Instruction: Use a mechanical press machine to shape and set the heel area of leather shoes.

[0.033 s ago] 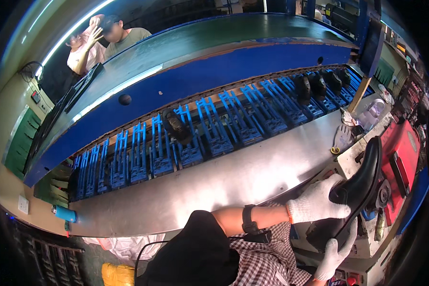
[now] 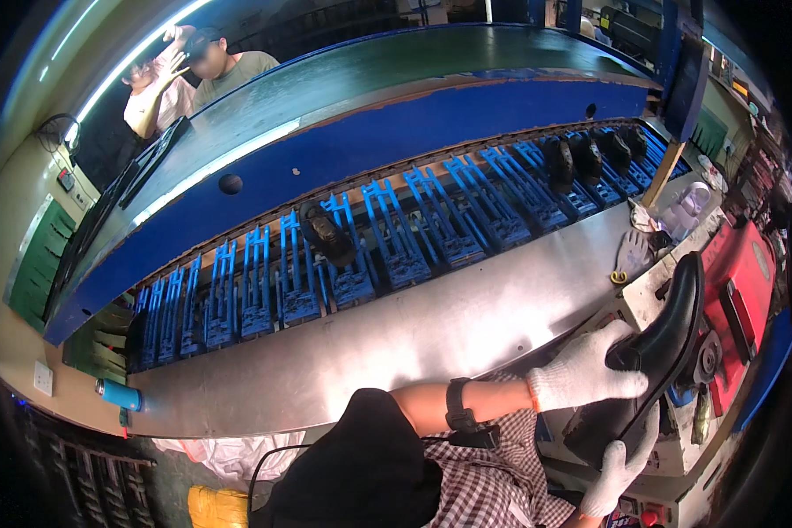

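The black shoe (image 2: 664, 334) is at the right of the scene, held up off the metal table (image 2: 431, 330). The largest thing is the blue machine (image 2: 396, 132), running across the far side above rows of blue clamps; the table lies along its near edge. To the shoe's right is a smaller red machine (image 2: 730, 251), near it, though whether the two touch cannot be told.

The shoe's long axis slants from near left to far right. Its rounded end, which looks like the toe, points far and slightly right; the sole edge faces right.

Both hands wear white gloves. The left hand (image 2: 590, 365) is partly closed, thumb and fingers spread around the upper at mid-length. The right hand (image 2: 620, 475) is curled around the near end, fingers along the sole edge.

The step in hand seems to be steadying the shoe at this angle; the next move would call for both hands to turn together.
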{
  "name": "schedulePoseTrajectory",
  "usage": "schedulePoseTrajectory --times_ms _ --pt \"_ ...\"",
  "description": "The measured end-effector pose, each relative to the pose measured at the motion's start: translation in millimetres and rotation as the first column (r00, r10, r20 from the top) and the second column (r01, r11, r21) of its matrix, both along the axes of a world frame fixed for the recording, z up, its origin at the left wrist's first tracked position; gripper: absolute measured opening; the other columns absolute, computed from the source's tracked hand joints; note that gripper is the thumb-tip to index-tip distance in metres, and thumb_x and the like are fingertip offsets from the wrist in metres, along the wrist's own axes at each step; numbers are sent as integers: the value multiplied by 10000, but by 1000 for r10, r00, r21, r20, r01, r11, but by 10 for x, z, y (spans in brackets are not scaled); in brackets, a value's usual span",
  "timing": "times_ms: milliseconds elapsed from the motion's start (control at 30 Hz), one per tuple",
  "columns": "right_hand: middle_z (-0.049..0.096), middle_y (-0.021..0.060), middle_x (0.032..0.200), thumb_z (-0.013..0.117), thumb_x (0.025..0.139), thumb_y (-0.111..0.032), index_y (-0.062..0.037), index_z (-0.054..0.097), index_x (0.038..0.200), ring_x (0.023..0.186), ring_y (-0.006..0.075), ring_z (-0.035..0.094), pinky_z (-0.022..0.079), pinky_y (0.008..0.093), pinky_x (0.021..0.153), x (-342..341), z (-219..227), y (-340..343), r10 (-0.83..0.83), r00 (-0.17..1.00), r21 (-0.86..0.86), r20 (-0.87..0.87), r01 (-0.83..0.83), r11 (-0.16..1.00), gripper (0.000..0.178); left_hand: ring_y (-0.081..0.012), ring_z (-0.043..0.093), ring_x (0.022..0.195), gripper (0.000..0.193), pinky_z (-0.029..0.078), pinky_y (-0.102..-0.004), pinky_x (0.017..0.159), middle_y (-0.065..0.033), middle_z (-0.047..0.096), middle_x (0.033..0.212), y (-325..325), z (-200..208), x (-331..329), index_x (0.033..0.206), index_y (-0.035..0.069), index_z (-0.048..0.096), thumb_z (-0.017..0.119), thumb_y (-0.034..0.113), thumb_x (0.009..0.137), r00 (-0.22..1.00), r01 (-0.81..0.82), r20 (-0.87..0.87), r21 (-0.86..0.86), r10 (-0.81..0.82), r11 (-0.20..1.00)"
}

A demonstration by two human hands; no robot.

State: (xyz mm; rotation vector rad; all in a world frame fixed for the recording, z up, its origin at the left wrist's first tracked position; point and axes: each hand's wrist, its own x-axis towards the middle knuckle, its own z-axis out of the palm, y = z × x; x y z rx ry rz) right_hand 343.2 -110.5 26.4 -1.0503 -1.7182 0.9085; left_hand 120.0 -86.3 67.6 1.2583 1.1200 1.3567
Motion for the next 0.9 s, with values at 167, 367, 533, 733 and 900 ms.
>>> schedulePoseTrajectory --times_ms 167,367,533,733,900 --pt "445 205 1542 569 925 -468 11 358 1579 1358 313 497 388 415 1153 48 -68 -118 -76 885 -313 -460 -82 946 838 -161 586 1201 511 463 -311 1047 -95 649 1285 82 -335 -146 1360 -18 566 476 418 1109 875 156 450 83 -177 984" --pt "451 199 1548 534 1034 -365 -7 429 1523 1336 361 535 425 445 1138 177 -494 -116 -205 864 -471 -460 -42 881 615 -195 426 1425 674 367 -367 1180 -95 407 1591 -43 -265 90 1650 33 186 485 290 1103 747 271 613 75 -258 960" --pt "692 148 1243 476 1071 -253 -22 467 1485 846 200 695 565 245 598 -248 360 -106 64 842 -587 -536 -425 689 474 -208 386 1463 725 321 -356 1213 -104 368 1625 -106 -295 65 1671 82 132 513 122 1055 905 171 364 158 -218 973" --pt "593 177 1412 472 1047 -435 -55 483 1491 1124 312 632 517 441 906 108 -210 -10 229 953 -12 200 -232 973 584 -244 297 1526 1046 246 -390 1253 -105 190 1703 -232 -172 174 1663 71 -81 665 133 933 834 279 467 100 -293 955" --pt "524 148 1539 537 989 -524 -48 433 1533 1397 325 520 330 460 1208 300 -802 19 -241 677 450 696 -149 881 730 -228 -7 1600 1202 51 -362 1290 -151 -49 1729 -108 -401 360 1627 21 -182 666 32 775 890 165 369 287 -268 944"
